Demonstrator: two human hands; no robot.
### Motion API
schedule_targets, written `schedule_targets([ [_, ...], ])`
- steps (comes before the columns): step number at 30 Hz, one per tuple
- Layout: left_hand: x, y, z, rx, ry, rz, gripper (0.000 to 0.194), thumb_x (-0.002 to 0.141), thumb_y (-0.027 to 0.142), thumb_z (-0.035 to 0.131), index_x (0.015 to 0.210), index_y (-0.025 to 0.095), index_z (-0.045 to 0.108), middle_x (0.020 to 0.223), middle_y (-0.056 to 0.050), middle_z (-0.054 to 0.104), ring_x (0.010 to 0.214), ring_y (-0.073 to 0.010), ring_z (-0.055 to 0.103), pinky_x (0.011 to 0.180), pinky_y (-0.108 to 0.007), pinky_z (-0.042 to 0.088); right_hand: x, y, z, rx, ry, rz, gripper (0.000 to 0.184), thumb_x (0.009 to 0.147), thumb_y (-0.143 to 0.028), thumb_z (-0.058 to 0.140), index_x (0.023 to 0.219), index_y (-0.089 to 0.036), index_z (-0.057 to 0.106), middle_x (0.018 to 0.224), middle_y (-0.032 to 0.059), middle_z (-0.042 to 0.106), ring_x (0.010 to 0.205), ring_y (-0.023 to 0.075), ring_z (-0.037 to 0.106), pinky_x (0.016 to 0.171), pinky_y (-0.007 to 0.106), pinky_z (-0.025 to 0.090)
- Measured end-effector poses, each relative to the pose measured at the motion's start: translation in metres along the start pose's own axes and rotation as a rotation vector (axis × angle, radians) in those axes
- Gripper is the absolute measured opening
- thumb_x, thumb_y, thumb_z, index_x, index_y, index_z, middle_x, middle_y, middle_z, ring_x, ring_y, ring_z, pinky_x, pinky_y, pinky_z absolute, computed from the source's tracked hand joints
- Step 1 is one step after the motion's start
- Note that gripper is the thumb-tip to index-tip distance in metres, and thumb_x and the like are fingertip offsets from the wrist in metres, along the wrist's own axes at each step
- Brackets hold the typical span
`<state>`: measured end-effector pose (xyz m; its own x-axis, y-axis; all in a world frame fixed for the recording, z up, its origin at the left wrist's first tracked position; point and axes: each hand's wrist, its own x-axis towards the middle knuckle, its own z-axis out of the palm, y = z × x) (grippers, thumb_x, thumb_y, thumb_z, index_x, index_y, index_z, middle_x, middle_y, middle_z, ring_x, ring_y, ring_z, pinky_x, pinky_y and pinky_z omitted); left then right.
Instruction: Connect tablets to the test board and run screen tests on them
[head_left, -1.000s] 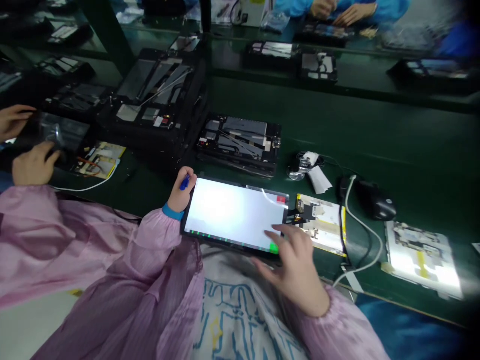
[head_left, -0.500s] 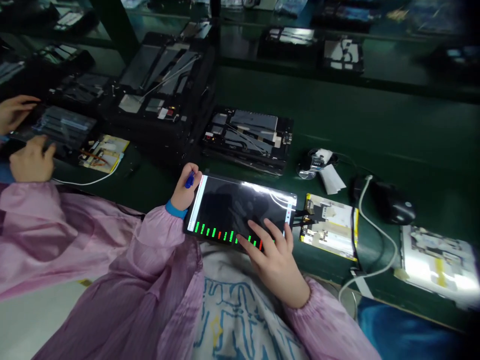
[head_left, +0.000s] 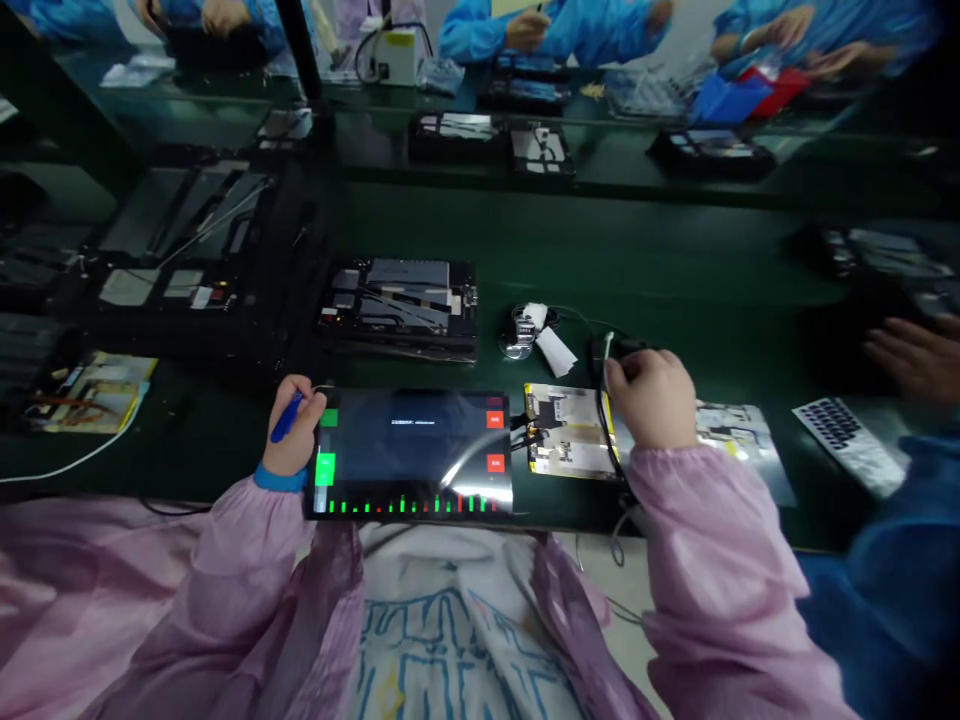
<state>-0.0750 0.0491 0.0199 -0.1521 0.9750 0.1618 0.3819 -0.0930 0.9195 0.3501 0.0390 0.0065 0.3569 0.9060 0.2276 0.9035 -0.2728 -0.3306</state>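
Note:
My left hand (head_left: 289, 430) is closed around a blue pen-like tool (head_left: 286, 417), its fingers against the upper left edge of a tablet screen (head_left: 416, 455). That screen is lit, with green and red bars along the bottom and coloured buttons at both sides. Dark flat cables join its right side to a circuit assembly with yellow edges (head_left: 574, 460). My right hand (head_left: 656, 400) is curled, beside a white cable (head_left: 606, 350) and over a black object (head_left: 637, 346). What its fingers hold is hidden.
Stacked tablet housings (head_left: 409, 300) stand behind the screen, with a taller stack (head_left: 180, 230) at left. A small metallic device with white tags (head_left: 521, 335) lies behind the circuit assembly. A co-worker's hand (head_left: 919, 365) is at right; other people sit across the bench.
My right hand has left the screen and moved right to the black object. The screen shows a different page with coloured buttons. The view has swung right and up.

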Motion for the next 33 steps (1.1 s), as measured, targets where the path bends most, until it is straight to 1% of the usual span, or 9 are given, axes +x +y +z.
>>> schedule_targets([
  [3, 0.001, 0.002, 0.0, 0.035, 0.016, 0.04, 0.019, 0.075, 0.033, 0.058, 0.074, 0.022, 0.043, 0.058, 0.005, 0.032, 0.051, -0.0121, 0.031, 0.049, -0.027, 0.027, 0.031, 0.004, 0.012, 0.013, -0.118, 0.123, 0.016, 0.076, -0.03, 0.057, 0.071, -0.015, 0.061, 0.076, 0.0146, 0.061, 0.083, 0.0303, 0.058, 0.076, 0.043, 0.045],
  [6, 0.002, 0.004, 0.0, 0.059, 0.034, 0.057, 0.022, 0.075, 0.037, 0.057, 0.073, 0.022, 0.042, 0.061, 0.004, 0.035, 0.052, -0.0126, 0.033, 0.05, -0.028, 0.028, 0.041, 0.001, 0.005, 0.061, -0.1, 0.17, 0.013, 0.076, -0.025, 0.053, 0.074, -0.015, 0.061, 0.075, 0.0143, 0.062, 0.08, 0.0291, 0.06, 0.074, 0.042, 0.046],
  [9, 0.003, 0.004, 0.0, 0.089, 0.047, 0.06, 0.024, 0.076, 0.04, 0.058, 0.073, 0.022, 0.042, 0.062, 0.003, 0.036, 0.054, -0.0131, 0.034, 0.052, -0.029, 0.029, 0.023, -0.004, -0.017, 0.442, -0.109, 0.155, 0.024, 0.078, -0.027, 0.049, 0.097, -0.016, 0.058, 0.086, 0.0106, 0.064, 0.073, 0.0219, 0.06, 0.067, 0.035, 0.048],
  [11, 0.003, 0.002, 0.0, 0.097, 0.043, 0.06, 0.024, 0.077, 0.04, 0.058, 0.074, 0.022, 0.042, 0.061, 0.004, 0.035, 0.054, -0.0132, 0.034, 0.053, -0.028, 0.029, -0.003, -0.01, -0.032, 0.836, -0.208, 0.109, 0.034, 0.077, -0.031, 0.052, 0.109, -0.021, 0.053, 0.089, 0.0057, 0.061, 0.063, 0.0163, 0.056, 0.058, 0.03, 0.046],
  [13, 0.005, -0.002, -0.001, 0.102, 0.043, 0.05, 0.023, 0.078, 0.04, 0.057, 0.075, 0.022, 0.043, 0.06, 0.004, 0.034, 0.054, -0.0131, 0.033, 0.054, -0.028, 0.029, -0.033, -0.018, -0.044, 1.023, -0.352, 0.076, 0.033, 0.076, -0.035, 0.057, 0.107, -0.023, 0.054, 0.079, 0.0011, 0.057, 0.053, 0.0127, 0.047, 0.048, 0.026, 0.039],
  [15, 0.006, -0.007, -0.003, 0.107, 0.048, 0.037, 0.023, 0.078, 0.04, 0.057, 0.075, 0.022, 0.044, 0.062, 0.004, 0.036, 0.056, -0.0127, 0.034, 0.056, -0.028, 0.03, -0.061, -0.027, -0.048, 1.042, -0.484, 0.021, 0.028, 0.08, -0.043, 0.055, 0.099, -0.023, 0.06, 0.067, -0.0003, 0.054, 0.052, 0.0137, 0.048, 0.048, 0.027, 0.039],
  [20, 0.011, -0.009, -0.003, 0.091, 0.023, 0.045, 0.033, 0.076, 0.05, 0.061, 0.075, 0.021, 0.045, 0.069, 0.002, 0.05, 0.066, -0.0132, 0.049, 0.065, -0.028, 0.04, -0.098, -0.04, -0.032, 0.949, -0.672, -0.03, 0.032, 0.086, -0.049, 0.048, 0.087, -0.021, 0.064, 0.07, 0.0041, 0.062, 0.069, 0.0192, 0.06, 0.062, 0.03, 0.048],
  [26, 0.014, -0.003, 0.005, -0.094, 0.02, 0.0, 0.063, 0.054, 0.071, 0.07, 0.074, 0.02, 0.04, 0.072, 0.0, 0.065, 0.064, -0.0147, 0.058, 0.062, -0.027, 0.046, -0.101, -0.043, -0.008, 0.958, -0.604, -0.013, 0.032, 0.089, -0.043, 0.045, 0.075, -0.019, 0.061, 0.074, 0.0043, 0.065, 0.071, 0.0177, 0.06, 0.066, 0.028, 0.046],
  [33, 0.017, -0.006, 0.003, -0.18, -0.008, -0.014, 0.062, 0.052, 0.067, 0.075, 0.073, 0.02, 0.04, 0.069, 0.002, 0.063, 0.059, -0.0125, 0.056, 0.057, -0.024, 0.044, -0.094, -0.042, 0.001, 0.968, -0.615, -0.053, 0.028, 0.088, -0.038, 0.046, 0.075, -0.019, 0.062, 0.073, 0.0042, 0.066, 0.07, 0.0179, 0.061, 0.066, 0.028, 0.045],
])
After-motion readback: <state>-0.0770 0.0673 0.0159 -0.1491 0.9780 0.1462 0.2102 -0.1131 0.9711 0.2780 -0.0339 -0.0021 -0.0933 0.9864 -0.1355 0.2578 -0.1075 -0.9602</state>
